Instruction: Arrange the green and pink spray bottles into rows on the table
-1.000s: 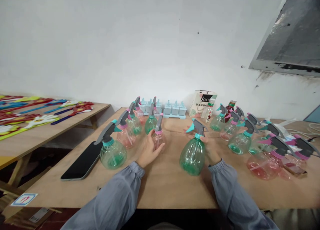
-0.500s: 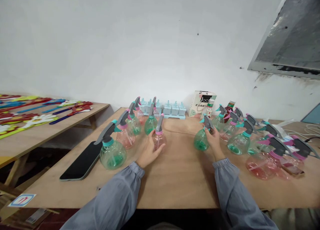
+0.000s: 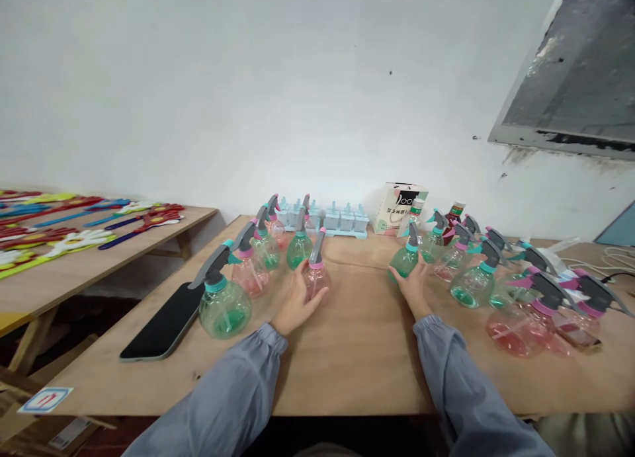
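My left hand (image 3: 297, 301) is curled round the body of a pink spray bottle (image 3: 317, 278) with a grey trigger head, upright on the table. Across a gap, my right hand (image 3: 413, 286) has thumb and fingers around a green spray bottle (image 3: 401, 262) with a turquoise collar, also upright. Left of my left hand, more green and pink spray bottles stand in a slanting row, the nearest being a green spray bottle (image 3: 225, 311). To the right of my right hand is another cluster, including a green spray bottle (image 3: 471, 286) and a pink spray bottle (image 3: 513, 328).
A black phone (image 3: 161, 325) lies at the left of the wooden table (image 3: 357, 364). Along the wall are light-blue popsicle moulds (image 3: 347, 220) and a printed carton (image 3: 397, 209). Colourful hand-shaped items (image 3: 79, 239) cover a side table. Cables (image 3: 605, 262) lie far right.
My right hand has shifted from the green spray bottle's head down to its body. That bottle now stands upright and slightly farther back. My left hand has stayed on the pink bottle.
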Tool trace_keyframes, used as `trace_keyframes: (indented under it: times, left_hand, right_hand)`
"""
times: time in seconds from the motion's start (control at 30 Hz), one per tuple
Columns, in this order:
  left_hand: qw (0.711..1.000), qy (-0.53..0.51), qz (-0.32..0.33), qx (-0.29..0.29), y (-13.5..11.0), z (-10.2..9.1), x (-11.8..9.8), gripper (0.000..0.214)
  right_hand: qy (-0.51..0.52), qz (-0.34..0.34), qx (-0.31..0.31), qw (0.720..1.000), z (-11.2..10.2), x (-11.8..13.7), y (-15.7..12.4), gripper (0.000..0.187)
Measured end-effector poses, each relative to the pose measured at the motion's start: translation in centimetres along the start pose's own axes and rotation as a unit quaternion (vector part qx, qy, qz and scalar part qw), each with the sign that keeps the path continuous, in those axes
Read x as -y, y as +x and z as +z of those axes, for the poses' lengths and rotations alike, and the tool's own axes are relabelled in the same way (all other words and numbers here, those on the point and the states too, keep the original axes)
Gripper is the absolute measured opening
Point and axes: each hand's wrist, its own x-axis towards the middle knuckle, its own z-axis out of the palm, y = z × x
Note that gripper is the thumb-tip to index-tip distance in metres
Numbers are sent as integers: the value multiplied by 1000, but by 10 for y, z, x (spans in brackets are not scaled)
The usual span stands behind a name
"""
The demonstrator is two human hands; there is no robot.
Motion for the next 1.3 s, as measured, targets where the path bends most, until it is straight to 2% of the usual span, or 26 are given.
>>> trace_keyframes:
  times: [0.17, 0.33, 0.5, 0.6, 0.67, 0.73, 0.8, 0.87, 0.9, 0.93, 1.0, 1.07, 1.17, 1.3]
  left_hand:
    - [1000, -1, -2, -5, -1, 1, 1, 86]
    - [1000, 3, -3, 3, -3, 0, -3, 86]
    - [1000, -2, 2, 26, -3, -3, -11, 83]
    - [999, -5, 9, 30, -2, -5, -14, 83]
    - [999, -13, 9, 34, -2, -6, -14, 84]
    - [999, -27, 2, 41, -3, -3, -13, 85]
    - [998, -45, -11, 46, -4, 2, -12, 88]
    - [997, -58, -20, 43, -6, 9, -12, 91]
    - [997, -60, -20, 40, -7, 13, -13, 93]
    - [997, -59, -16, 37, -8, 16, -13, 95]
    - [998, -49, -2, 34, -12, 24, -15, 97]
    - [999, -28, 16, 32, -16, 29, -18, 98]
    - [999, 10, 43, 19, -24, 34, -21, 99]
    - [998, 17, 62, 20, -32, 36, -25, 108]
  right_hand:
    - [-141, 109, -4, 984, 13, -5, 24, 98]
    - [-159, 131, -4, 979, 26, -8, 47, 98]
    - [-155, 147, 25, 977, 33, -4, 60, 99]
    - [-128, 162, 5, 979, 33, 4, 63, 99]
    - [-79, 173, -52, 980, 31, 12, 60, 100]
    - [2, 152, -111, 982, 28, 24, 51, 97]
    - [71, 104, -123, 984, 26, 42, 32, 86]
    - [120, 56, -68, 989, 26, 65, 7, 75]
    - [147, 37, -24, 988, 26, 79, -7, 70]
    - [206, 17, 47, 977, 26, 94, -22, 65]
    - [323, -7, 179, 929, 25, 123, -48, 68]
    - [398, -2, 260, 880, 22, 147, -65, 84]
    - [441, 44, 298, 845, 13, 170, -73, 95]
    - [444, 58, 321, 834, -3, 174, -66, 81]
